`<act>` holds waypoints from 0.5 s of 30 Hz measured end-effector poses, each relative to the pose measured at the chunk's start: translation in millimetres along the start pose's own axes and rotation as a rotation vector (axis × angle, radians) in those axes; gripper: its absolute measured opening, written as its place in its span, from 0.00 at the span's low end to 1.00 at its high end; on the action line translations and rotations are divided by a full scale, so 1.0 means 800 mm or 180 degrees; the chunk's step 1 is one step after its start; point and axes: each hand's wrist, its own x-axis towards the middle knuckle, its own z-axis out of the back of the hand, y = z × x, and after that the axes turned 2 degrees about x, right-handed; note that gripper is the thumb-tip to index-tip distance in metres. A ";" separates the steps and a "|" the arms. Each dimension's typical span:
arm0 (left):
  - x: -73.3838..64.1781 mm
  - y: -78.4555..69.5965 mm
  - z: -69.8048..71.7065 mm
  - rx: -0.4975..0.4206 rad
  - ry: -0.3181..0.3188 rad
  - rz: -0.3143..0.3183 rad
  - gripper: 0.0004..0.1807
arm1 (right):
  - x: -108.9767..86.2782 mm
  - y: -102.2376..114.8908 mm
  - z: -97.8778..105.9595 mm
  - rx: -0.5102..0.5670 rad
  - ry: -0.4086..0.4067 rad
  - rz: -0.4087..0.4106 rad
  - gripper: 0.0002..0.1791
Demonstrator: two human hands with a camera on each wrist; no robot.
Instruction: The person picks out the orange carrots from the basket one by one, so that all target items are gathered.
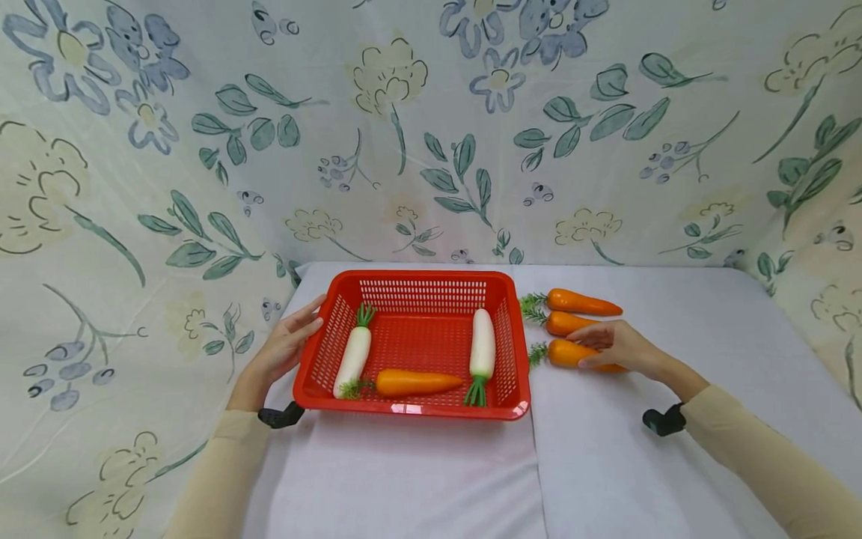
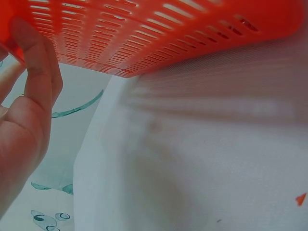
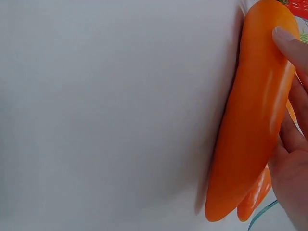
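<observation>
A red plastic basket (image 1: 411, 408) with slotted walls holds two white radishes, one left (image 1: 353, 359) and one right (image 1: 482, 340), plus an orange carrot (image 1: 417, 382) lying along its near side. My left hand (image 1: 286, 344) grips the basket's left rim; in the left wrist view its fingers (image 2: 38, 62) reach up to the red wall. To the right of the basket, three carrots lie in a column on the cloth. My right hand (image 1: 622, 348) pinches the nearest carrot (image 1: 564, 353), thumb on its near side and fingers beyond. The middle carrot (image 1: 562, 323) is partly behind the hand.
The farthest carrot (image 1: 582, 302) lies beyond the middle one, leafy end toward the basket. White cloth (image 1: 404, 479) covers the table, with a seam right of the basket. Floral fabric (image 1: 431, 150) hangs behind and at both sides.
</observation>
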 end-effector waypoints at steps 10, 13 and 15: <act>0.000 -0.002 -0.001 -0.0027 0.0042 -0.0002 0.32 | -0.005 0.039 0.032 0.0060 -0.0119 0.0176 0.27; 0.000 -0.002 -0.001 -0.0011 0.0028 0.0012 0.32 | -0.002 0.067 0.041 0.0050 -0.0229 0.0231 0.27; 0.000 -0.001 -0.001 -0.0016 0.0020 0.0020 0.32 | 0.002 0.087 0.045 0.0031 -0.0309 0.0267 0.27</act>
